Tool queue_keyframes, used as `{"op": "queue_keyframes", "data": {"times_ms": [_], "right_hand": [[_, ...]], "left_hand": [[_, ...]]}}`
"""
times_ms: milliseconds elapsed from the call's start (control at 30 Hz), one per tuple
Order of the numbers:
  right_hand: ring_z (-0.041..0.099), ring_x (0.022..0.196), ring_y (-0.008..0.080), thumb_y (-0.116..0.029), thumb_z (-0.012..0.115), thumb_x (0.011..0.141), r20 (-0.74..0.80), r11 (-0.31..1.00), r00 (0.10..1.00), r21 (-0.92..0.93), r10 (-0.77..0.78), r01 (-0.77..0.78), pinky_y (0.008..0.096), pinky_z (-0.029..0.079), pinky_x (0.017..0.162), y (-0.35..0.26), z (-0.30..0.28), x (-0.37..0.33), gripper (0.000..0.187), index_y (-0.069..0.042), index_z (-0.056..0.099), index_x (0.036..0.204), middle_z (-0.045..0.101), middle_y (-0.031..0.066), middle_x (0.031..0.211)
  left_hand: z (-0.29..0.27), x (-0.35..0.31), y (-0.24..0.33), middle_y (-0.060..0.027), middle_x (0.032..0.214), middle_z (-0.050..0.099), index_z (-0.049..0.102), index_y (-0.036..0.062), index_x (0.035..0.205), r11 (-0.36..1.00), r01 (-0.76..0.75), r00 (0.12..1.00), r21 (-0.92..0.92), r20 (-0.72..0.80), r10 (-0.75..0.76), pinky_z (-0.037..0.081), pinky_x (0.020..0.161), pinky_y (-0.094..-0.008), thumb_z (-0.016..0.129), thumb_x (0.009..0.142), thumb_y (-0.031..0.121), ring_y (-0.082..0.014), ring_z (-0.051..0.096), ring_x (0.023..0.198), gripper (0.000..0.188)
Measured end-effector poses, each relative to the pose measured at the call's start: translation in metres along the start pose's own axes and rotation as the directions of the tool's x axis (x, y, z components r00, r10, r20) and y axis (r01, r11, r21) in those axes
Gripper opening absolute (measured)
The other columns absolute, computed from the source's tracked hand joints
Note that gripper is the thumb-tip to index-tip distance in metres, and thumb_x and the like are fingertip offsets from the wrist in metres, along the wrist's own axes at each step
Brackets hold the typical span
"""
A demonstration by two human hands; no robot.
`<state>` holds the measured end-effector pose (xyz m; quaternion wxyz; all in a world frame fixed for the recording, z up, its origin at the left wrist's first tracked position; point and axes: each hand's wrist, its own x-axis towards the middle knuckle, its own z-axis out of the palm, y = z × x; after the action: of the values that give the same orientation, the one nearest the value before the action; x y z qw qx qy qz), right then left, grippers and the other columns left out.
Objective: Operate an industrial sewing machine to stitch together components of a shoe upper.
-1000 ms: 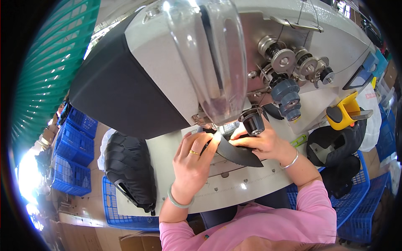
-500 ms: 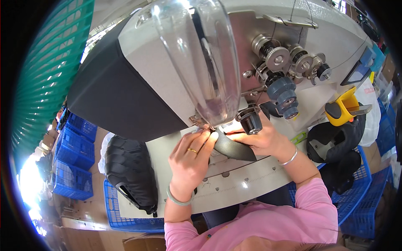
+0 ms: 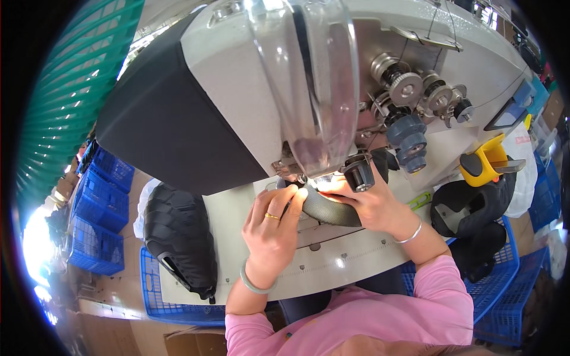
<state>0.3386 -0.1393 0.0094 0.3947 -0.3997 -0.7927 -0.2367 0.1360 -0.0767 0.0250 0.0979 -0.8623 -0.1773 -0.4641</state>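
Both hands are at the needle area of a large sewing machine. My left hand, with a gold ring, has its fingertips pinched on the left end of a curved dark grey mesh fabric piece. From the other side, my right hand grips the same piece, its fingers partly behind a black knob. A clear plastic guard hangs in front of the needle, so the needle point and the fabric edge under it are hidden. Bright light falls at that spot.
A black padded, ridged item lies at the table's left. At right are a yellow tape dispenser, a black fabric item and a green-handled tool. Blue crates stand left; a blue basket sits below the table.
The view has shifted slightly, with the machine appearing farther right. Both hands keep their hold on the mesh fabric piece, whose free lower right end now shows less beside my right hand.
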Motion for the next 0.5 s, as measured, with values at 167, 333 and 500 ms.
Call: {"op": "queue_keyframes", "data": {"times_ms": [167,333,500], "right_hand": [[0.061,0.096,0.0265,-0.003,0.065,0.075,0.046,0.996,0.995,0.027,0.088,-0.09,0.0448,0.043,0.088,-0.0018,-0.0015,-0.0047,0.032,-0.003,0.071,0.107,0.066,0.0001,0.108],[0.063,0.094,0.0247,-0.01,0.071,0.073,-0.003,0.998,0.998,-0.03,0.06,-0.06,0.0489,0.042,0.088,-0.0024,0.0052,-0.0075,0.031,-0.003,0.07,0.103,0.065,0.0002,0.11],[0.063,0.094,0.0248,-0.012,0.074,0.069,0.007,0.997,1.0,-0.066,0.025,-0.024,0.0511,0.041,0.087,-0.0074,0.0067,-0.0075,0.034,-0.002,0.07,0.101,0.064,0.0028,0.112]], "left_hand": [[0.0,0.0007,0.0005,-0.007,0.102,0.062,0.07,0.0014,0.096,1.0,-0.002,1.0,0.015,0.026,0.002,0.056,0.073,-0.0358,0.069,0.066,-0.001,-0.0246,0.063,0.088,0.03],[0.0029,-0.0003,0.0,-0.0079,0.103,0.063,0.07,0.0025,0.098,1.0,0.011,0.999,0.012,0.04,-0.011,0.056,0.075,-0.0366,0.068,0.067,-0.005,-0.0272,0.064,0.089,0.033],[-0.0016,0.0036,0.0011,-0.0081,0.102,0.063,0.07,0.001,0.096,0.996,-0.072,0.997,0.047,0.034,0.07,0.057,0.079,-0.0381,0.069,0.068,-0.003,-0.0262,0.064,0.093,0.028]]}}
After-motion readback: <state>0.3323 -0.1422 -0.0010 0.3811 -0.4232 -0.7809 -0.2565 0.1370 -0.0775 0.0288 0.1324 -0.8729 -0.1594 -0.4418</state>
